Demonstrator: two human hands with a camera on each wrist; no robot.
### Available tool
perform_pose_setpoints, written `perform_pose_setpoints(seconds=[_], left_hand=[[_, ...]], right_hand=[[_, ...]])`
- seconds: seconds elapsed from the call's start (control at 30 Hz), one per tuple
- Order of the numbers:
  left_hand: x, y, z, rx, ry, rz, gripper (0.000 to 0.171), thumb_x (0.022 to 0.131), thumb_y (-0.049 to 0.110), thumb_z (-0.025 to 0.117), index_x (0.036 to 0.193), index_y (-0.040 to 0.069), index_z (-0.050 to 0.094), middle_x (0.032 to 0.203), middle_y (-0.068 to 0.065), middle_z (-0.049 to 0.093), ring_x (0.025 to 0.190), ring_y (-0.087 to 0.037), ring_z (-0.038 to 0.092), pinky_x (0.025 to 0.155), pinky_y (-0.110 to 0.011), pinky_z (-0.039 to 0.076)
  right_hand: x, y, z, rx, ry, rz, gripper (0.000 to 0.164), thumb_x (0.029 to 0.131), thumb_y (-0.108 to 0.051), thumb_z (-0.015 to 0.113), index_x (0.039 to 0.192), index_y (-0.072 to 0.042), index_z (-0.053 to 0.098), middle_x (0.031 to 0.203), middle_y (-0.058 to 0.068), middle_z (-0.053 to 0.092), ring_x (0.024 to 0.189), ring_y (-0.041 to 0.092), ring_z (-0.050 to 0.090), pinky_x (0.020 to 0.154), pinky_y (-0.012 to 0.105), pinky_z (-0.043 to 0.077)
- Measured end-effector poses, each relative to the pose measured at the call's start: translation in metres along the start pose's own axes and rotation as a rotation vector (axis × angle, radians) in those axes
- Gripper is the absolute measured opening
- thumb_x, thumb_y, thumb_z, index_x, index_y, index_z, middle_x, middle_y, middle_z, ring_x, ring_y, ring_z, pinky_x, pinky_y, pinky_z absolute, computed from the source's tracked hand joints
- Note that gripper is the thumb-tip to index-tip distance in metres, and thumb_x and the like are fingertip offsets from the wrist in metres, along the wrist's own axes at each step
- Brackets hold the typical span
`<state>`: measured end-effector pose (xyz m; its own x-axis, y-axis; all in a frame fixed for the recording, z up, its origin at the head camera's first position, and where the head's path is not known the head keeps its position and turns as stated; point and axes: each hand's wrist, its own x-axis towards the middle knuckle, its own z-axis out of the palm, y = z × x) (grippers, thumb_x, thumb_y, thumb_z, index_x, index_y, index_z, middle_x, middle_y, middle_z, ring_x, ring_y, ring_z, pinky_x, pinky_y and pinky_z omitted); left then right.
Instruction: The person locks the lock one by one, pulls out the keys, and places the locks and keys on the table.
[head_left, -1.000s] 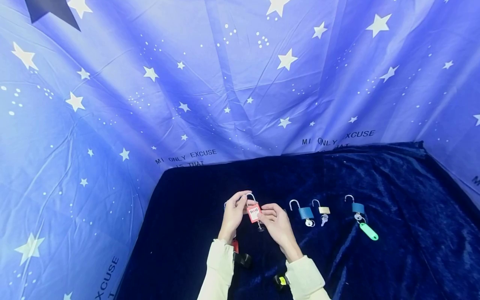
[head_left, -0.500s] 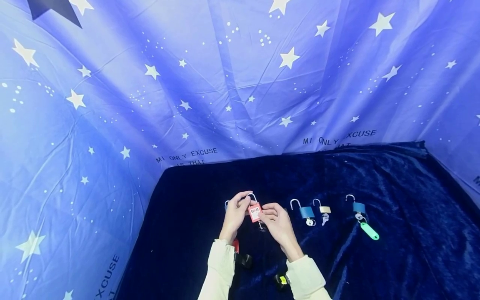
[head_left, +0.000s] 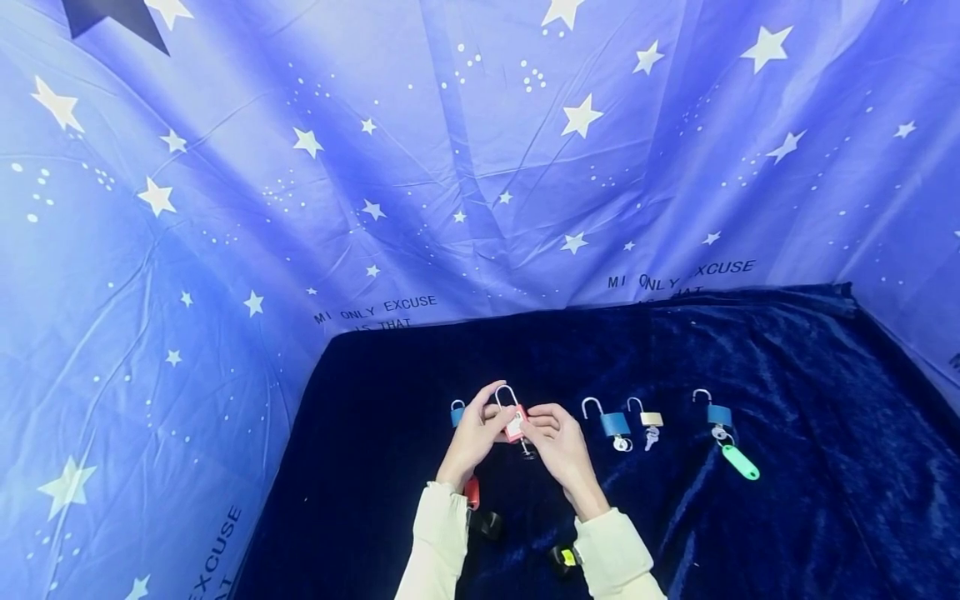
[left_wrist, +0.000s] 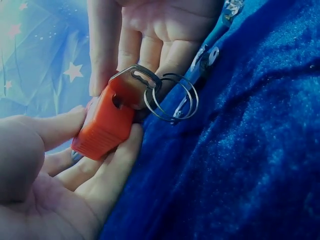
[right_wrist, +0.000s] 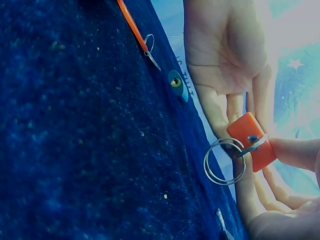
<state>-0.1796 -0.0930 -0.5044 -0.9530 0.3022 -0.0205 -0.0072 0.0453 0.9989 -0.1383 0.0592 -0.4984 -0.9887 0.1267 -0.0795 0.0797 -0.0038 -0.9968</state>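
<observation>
Both hands hold a red padlock [head_left: 515,425] with a white label, above the dark blue cloth. Its long U-shaped shackle points up and away in the head view. My left hand [head_left: 476,433] grips the body from the left, thumb over the label side. From the right, my right hand [head_left: 561,446] pinches the body between thumb and fingers. A key [left_wrist: 136,75] sits at the keyhole in the underside of the red body, and two thin metal rings [left_wrist: 172,97] hang from it. In the right wrist view the rings [right_wrist: 223,161] dangle beside the fingers.
Right of the hands lie a blue padlock [head_left: 617,425], a small brass padlock [head_left: 651,419] and another blue padlock [head_left: 718,417] with a green tag [head_left: 741,462], shackles swung out, keys in. A blue padlock [head_left: 457,415] lies partly behind my left hand; a red tag [head_left: 472,493] shows by the left wrist.
The red padlock has turned, its label now angled and partly covered by the thumbs. My left hand has shifted slightly right, showing more of the blue padlock behind it.
</observation>
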Motion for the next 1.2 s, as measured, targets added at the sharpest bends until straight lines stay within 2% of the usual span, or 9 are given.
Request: perform_pose_setpoints(seconds=[0.13, 0.37, 0.43, 0.53, 0.6, 0.67, 0.8, 1.03, 1.2], left_hand=[[0.001, 0.003, -0.001, 0.012, 0.005, 0.011, 0.056, 0.099, 0.008, 0.059, 0.149, -0.001, 0.036, 0.107, -0.030, 0.069, 0.074, -0.016, 0.072, 0.072, -0.034, 0.062], [0.006, 0.008, -0.004, 0.044, 0.032, 0.031, 0.056, 0.099, 0.005, 0.057, 0.149, -0.004, 0.035, 0.106, -0.032, 0.069, 0.075, -0.031, 0.074, 0.071, -0.037, 0.062], [0.005, 0.015, -0.004, 0.042, 0.041, 0.041, 0.054, 0.099, 0.002, 0.056, 0.148, -0.006, 0.035, 0.105, -0.034, 0.068, 0.078, -0.040, 0.072, 0.071, -0.037, 0.062], [0.005, 0.016, -0.005, 0.032, 0.055, 0.060, 0.053, 0.099, 0.002, 0.056, 0.147, -0.007, 0.036, 0.104, -0.036, 0.067, 0.081, -0.046, 0.070, 0.070, -0.037, 0.062], [0.006, 0.016, -0.006, 0.026, 0.062, 0.071, 0.053, 0.099, 0.003, 0.057, 0.147, -0.006, 0.037, 0.103, -0.036, 0.067, 0.081, -0.044, 0.071, 0.070, -0.036, 0.062], [0.009, 0.011, -0.007, 0.024, 0.068, 0.075, 0.054, 0.099, 0.006, 0.059, 0.147, -0.004, 0.038, 0.103, -0.033, 0.069, 0.078, -0.033, 0.072, 0.070, -0.036, 0.062], [0.010, 0.013, -0.006, 0.028, 0.075, 0.070, 0.054, 0.099, 0.006, 0.059, 0.148, -0.003, 0.038, 0.104, -0.031, 0.069, 0.075, -0.018, 0.071, 0.070, -0.037, 0.062], [0.010, 0.013, -0.004, 0.010, 0.083, 0.072, 0.053, 0.099, 0.003, 0.057, 0.147, -0.004, 0.037, 0.104, -0.032, 0.069, 0.082, -0.040, 0.071, 0.069, -0.037, 0.062], [0.010, 0.014, -0.003, 0.012, 0.084, 0.062, 0.053, 0.099, 0.005, 0.059, 0.147, -0.002, 0.039, 0.106, -0.032, 0.069, 0.079, -0.025, 0.071, 0.070, -0.036, 0.062]], right_hand=[[0.000, 0.002, -0.001, 0.007, -0.014, -0.001, 0.027, 0.089, -0.002, 0.070, 0.113, 0.006, 0.061, 0.097, 0.017, 0.071, 0.077, 0.007, 0.067, 0.071, 0.016, 0.053], [-0.001, 0.004, -0.004, 0.096, -0.033, 0.030, 0.027, 0.094, -0.007, 0.066, 0.114, 0.010, 0.059, 0.096, 0.017, 0.071, 0.075, 0.007, 0.068, 0.073, 0.022, 0.058], [-0.001, 0.006, -0.004, 0.093, -0.044, 0.043, 0.025, 0.096, -0.008, 0.065, 0.114, 0.009, 0.059, 0.097, 0.018, 0.071, 0.076, 0.009, 0.068, 0.074, 0.024, 0.059], [-0.003, 0.008, -0.004, 0.058, -0.068, 0.058, 0.025, 0.096, -0.011, 0.065, 0.114, 0.007, 0.062, 0.099, 0.019, 0.072, 0.082, 0.015, 0.070, 0.076, 0.028, 0.059], [-0.004, 0.010, -0.005, 0.036, -0.085, 0.061, 0.026, 0.096, -0.012, 0.065, 0.114, 0.006, 0.064, 0.100, 0.019, 0.072, 0.085, 0.020, 0.070, 0.077, 0.030, 0.059], [-0.005, 0.011, -0.005, 0.019, -0.098, 0.058, 0.025, 0.096, -0.013, 0.065, 0.113, 0.006, 0.066, 0.099, 0.020, 0.073, 0.087, 0.023, 0.071, 0.078, 0.030, 0.059], [-0.005, 0.009, -0.006, 0.017, -0.118, 0.051, 0.022, 0.096, -0.013, 0.065, 0.108, 0.005, 0.068, 0.096, 0.020, 0.074, 0.086, 0.023, 0.071, 0.078, 0.030, 0.060], [-0.005, 0.010, -0.007, 0.002, -0.129, 0.054, 0.021, 0.096, -0.014, 0.065, 0.105, 0.005, 0.068, 0.092, 0.018, 0.074, 0.079, 0.017, 0.070, 0.075, 0.028, 0.059], [-0.005, 0.008, -0.008, 0.007, -0.132, 0.055, 0.021, 0.095, -0.012, 0.067, 0.106, 0.005, 0.067, 0.093, 0.019, 0.073, 0.079, 0.017, 0.071, 0.073, 0.027, 0.058]])
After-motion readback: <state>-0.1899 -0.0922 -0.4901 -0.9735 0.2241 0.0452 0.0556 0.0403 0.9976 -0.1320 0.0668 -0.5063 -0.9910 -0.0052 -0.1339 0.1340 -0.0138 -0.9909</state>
